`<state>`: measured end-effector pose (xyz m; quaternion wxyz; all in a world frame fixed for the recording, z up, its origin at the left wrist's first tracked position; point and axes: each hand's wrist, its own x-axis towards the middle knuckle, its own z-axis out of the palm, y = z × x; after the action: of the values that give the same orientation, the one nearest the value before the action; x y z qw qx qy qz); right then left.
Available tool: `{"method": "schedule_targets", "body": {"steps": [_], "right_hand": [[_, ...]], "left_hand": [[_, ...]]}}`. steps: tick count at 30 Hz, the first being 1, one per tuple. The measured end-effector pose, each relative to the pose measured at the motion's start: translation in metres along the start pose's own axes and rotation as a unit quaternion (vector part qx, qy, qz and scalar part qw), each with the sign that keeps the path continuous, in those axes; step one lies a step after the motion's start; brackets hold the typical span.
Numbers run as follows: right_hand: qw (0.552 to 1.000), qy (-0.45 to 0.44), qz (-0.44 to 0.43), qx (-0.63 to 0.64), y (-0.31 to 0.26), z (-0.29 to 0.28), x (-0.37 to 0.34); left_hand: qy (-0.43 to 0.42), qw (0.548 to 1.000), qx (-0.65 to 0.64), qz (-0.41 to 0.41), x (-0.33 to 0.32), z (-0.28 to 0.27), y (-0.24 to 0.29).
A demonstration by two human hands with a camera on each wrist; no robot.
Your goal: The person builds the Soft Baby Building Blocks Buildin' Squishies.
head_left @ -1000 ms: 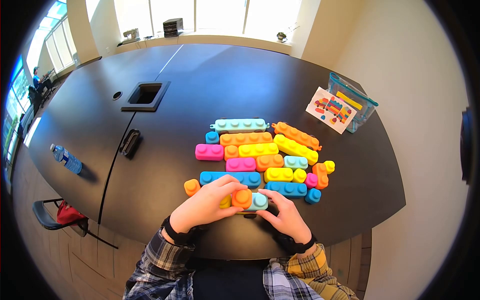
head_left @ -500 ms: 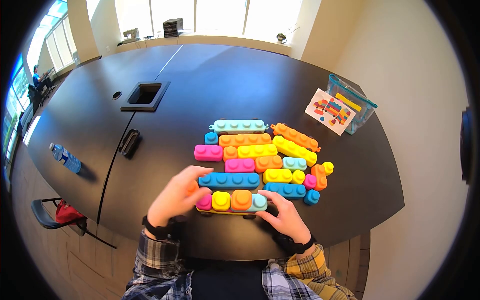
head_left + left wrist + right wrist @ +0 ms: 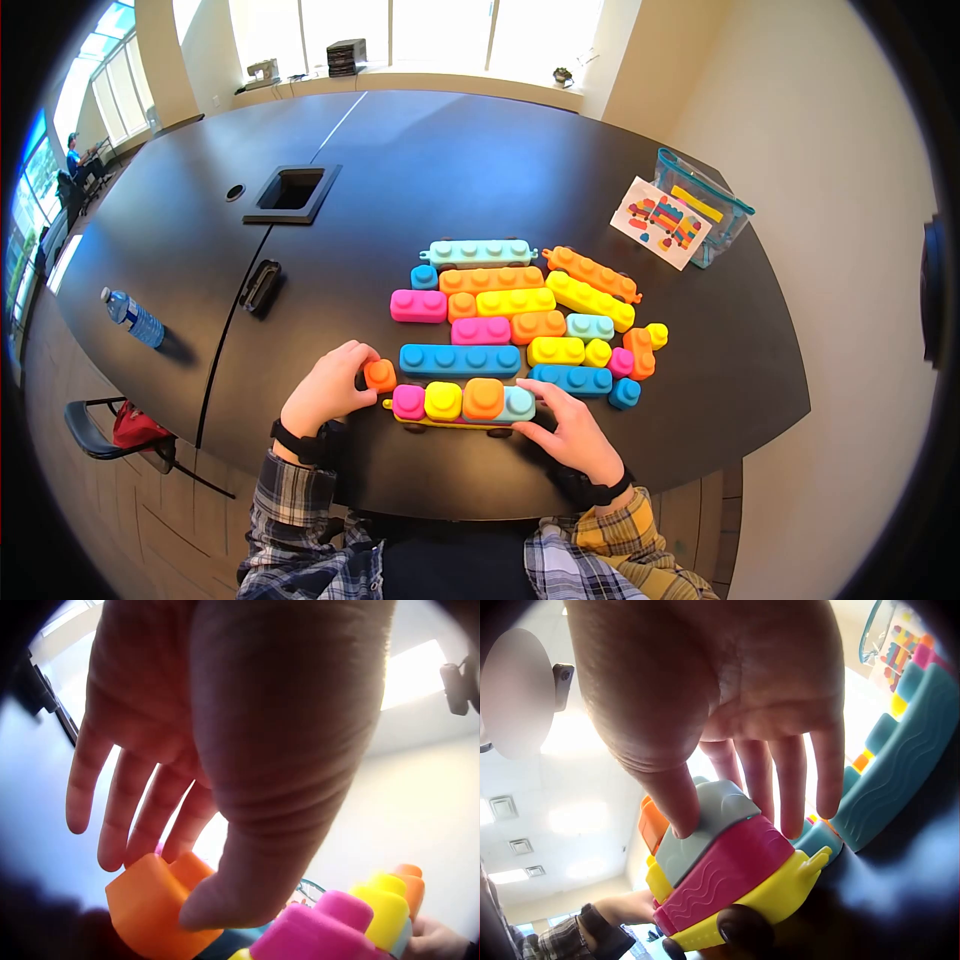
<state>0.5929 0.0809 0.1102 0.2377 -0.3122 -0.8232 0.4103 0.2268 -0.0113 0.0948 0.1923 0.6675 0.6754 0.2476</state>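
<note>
Shiny black wood-look or plastic, you cannot tell which, makes up the big surface in front of you, and bright windows shine behind it. Your left hand pinches a small orange block with a round bump on top, thumb on one side and fingers on the other. It is just beside the left end of the yellow wheeled base. Your right hand holds the other end, with its thumb pressed on a smooth, pale blue-green block.

Along the base's top you have a pink block, a yellow block and a taller orange block. From the right wrist, you see a pink layer with wavy lines under the pale one, and a round dark wheel in shadow.

Past your hands lie lots of bumpy blocks, like the long blue block. A see-through bag with teal edges stands partly behind a picture card; its drawing is too small to make out well. In the left wrist view, the bottom edge cuts off the pink block.
</note>
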Motion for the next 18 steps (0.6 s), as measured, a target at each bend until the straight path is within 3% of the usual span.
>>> {"method": "schedule_targets", "body": {"steps": [4, 6, 8, 10, 12, 14, 18], "right_hand": [[0.999, 0.018, -0.031, -0.018, -0.004, -0.005, 0.004], [0.998, 0.035, -0.047, -0.019, -0.011, -0.008, 0.009], [0.993, 0.047, -0.100, -0.049, -0.022, -0.014, 0.019], [0.994, 0.041, -0.097, -0.042, -0.038, -0.021, 0.029], [0.984, 0.043, -0.168, -0.052, -0.050, -0.024, 0.040], [0.984, 0.035, -0.173, -0.025, -0.063, -0.021, 0.048], [0.980, 0.030, -0.196, -0.033, -0.065, -0.016, 0.056]], "left_hand": [[0.062, 0.997, -0.023, 0.035, 0.006, -0.019, 0.024], [0.113, 0.984, -0.105, 0.094, 0.013, -0.028, 0.049], [0.113, 0.980, -0.117, 0.113, 0.021, -0.031, 0.069], [0.104, 0.965, -0.178, 0.161, 0.028, -0.030, 0.089], [0.097, 0.964, -0.150, 0.198, 0.034, -0.027, 0.099], [0.080, 0.958, -0.150, 0.233, 0.037, -0.024, 0.113], [0.071, 0.951, -0.186, 0.236, 0.037, -0.011, 0.124]]}}
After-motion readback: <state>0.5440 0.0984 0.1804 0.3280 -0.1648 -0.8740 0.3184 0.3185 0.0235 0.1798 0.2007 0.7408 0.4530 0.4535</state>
